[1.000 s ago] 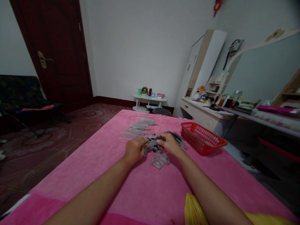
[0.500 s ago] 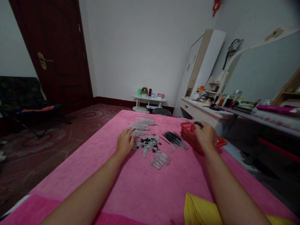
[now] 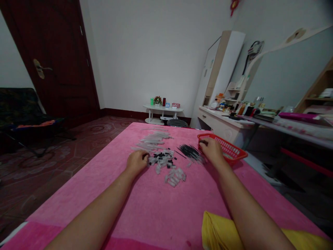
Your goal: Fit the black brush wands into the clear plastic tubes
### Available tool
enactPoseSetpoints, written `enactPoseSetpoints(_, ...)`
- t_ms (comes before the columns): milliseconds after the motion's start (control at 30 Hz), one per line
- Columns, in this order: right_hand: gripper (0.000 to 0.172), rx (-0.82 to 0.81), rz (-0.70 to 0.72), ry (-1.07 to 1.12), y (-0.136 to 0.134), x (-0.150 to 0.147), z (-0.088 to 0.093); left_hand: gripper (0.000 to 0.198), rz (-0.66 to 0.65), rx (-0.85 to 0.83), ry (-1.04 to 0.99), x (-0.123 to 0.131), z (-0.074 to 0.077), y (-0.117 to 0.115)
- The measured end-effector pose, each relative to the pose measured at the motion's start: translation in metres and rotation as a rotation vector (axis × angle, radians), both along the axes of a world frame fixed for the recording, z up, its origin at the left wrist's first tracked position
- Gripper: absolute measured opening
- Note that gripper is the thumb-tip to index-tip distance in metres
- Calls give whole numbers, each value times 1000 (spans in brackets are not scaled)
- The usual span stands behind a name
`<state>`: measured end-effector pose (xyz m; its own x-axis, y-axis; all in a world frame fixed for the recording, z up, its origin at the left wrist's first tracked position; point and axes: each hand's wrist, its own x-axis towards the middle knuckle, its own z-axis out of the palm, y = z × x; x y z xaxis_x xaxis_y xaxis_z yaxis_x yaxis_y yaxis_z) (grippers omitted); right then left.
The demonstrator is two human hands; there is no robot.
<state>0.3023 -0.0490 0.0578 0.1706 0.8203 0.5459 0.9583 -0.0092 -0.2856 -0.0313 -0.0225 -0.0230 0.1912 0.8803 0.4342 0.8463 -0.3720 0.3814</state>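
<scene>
My left hand (image 3: 137, 161) rests on the pink cloth with its fingers curled together, at the left edge of a pile of small black and clear pieces (image 3: 161, 158). Something dark shows at its fingertips, too small to name. My right hand (image 3: 212, 150) is closed by the left rim of the red plastic basket (image 3: 235, 160); what its fingers hold, if anything, is hidden. Thin dark pen-refill-like sticks (image 3: 189, 151) lie just left of it. Clear slender tubes (image 3: 153, 139) are heaped behind the small pieces, and short translucent caps (image 3: 175, 177) lie in front.
The pink cloth (image 3: 156, 215) covers the table. A folded yellow cloth (image 3: 218, 231) lies at the near right, under my right forearm. Beyond the table stand a black round stool (image 3: 177, 123) and a low white stand (image 3: 162, 108). A cluttered dresser (image 3: 221, 119) is at right.
My right hand has moved left and down from above the basket to its left rim; the long thin item it held no longer shows. My left hand's fingers have curled in and drawn slightly nearer.
</scene>
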Motion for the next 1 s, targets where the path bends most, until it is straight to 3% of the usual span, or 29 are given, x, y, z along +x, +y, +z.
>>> enactPoseSetpoints(100,25,-80,294,9,8,-29,-16,27,37,75,-8,-1,1,1)
enactPoseSetpoints(267,34,-254,477,-70,8,-61,-43,37,157,103,54,-6,0,3)
enactPoseSetpoints(433,38,-351,530,-101,1,-65,-49,29,179,27,108,-7,0,2)
enactPoseSetpoints(600,38,-292,635,-136,-1,-70,-47,22,155,-42,109,-7,2,3)
enactPoseSetpoints(800,19,-306,566,-173,-4,-82,-44,18,170,-92,86,-8,0,7)
enactPoseSetpoints(1000,20,-376,497,-190,-7,-86,-44,20,179,-86,98,-6,-3,7)
